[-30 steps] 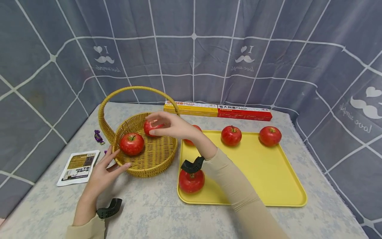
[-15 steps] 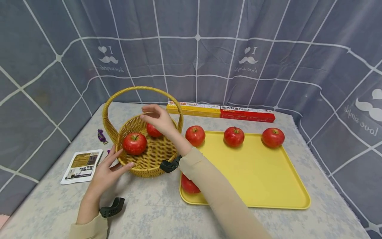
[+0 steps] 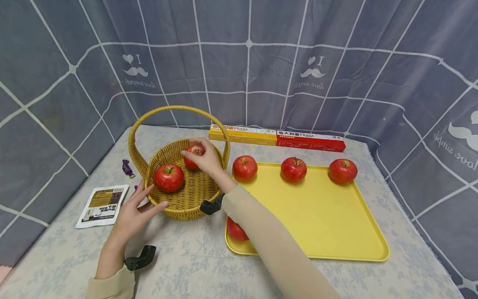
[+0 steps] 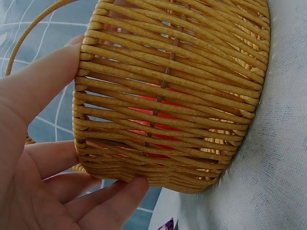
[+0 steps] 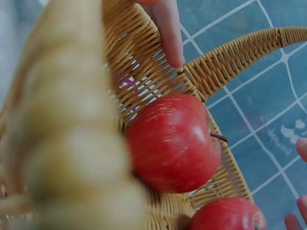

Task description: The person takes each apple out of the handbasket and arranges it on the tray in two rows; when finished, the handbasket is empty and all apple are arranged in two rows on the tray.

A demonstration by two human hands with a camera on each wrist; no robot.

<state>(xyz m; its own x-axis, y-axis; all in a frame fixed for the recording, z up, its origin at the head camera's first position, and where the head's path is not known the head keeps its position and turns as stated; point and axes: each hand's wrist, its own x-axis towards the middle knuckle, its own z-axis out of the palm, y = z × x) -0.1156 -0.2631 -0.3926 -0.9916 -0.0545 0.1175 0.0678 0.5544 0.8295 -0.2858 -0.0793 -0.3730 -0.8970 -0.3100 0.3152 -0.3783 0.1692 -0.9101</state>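
A wicker basket point(image 3: 186, 214) with a tall handle point(image 3: 179, 109) stands left of a yellow tray point(image 3: 317, 216). In the basket lie two red apples: one at the near left point(image 3: 169, 177), one at the back point(image 3: 194, 151). My right hand point(image 3: 207, 160) hovers over the back apple point(image 5: 172, 141). The right wrist view shows its fingers point(image 5: 168, 28) spread around the fruit with gaps. My left hand point(image 3: 136, 209) rests with straight fingers against the basket's outer wall point(image 4: 168, 96). In the left wrist view this hand point(image 4: 38, 158) has its thumb and fingers on the weave.
Three apples point(image 3: 293, 169) line the tray's far edge. Another apple point(image 3: 236, 229) sits at its near left corner, half hidden by my forearm. Pasta boxes point(image 3: 276, 138) lie along the curtain. A printed packet point(image 3: 102, 205) and a purple sweet point(image 3: 127, 168) lie left of the basket.
My right hand carried an apple from above the basket's right side down to its back, where the apple now lies. The left hand stayed on the basket.
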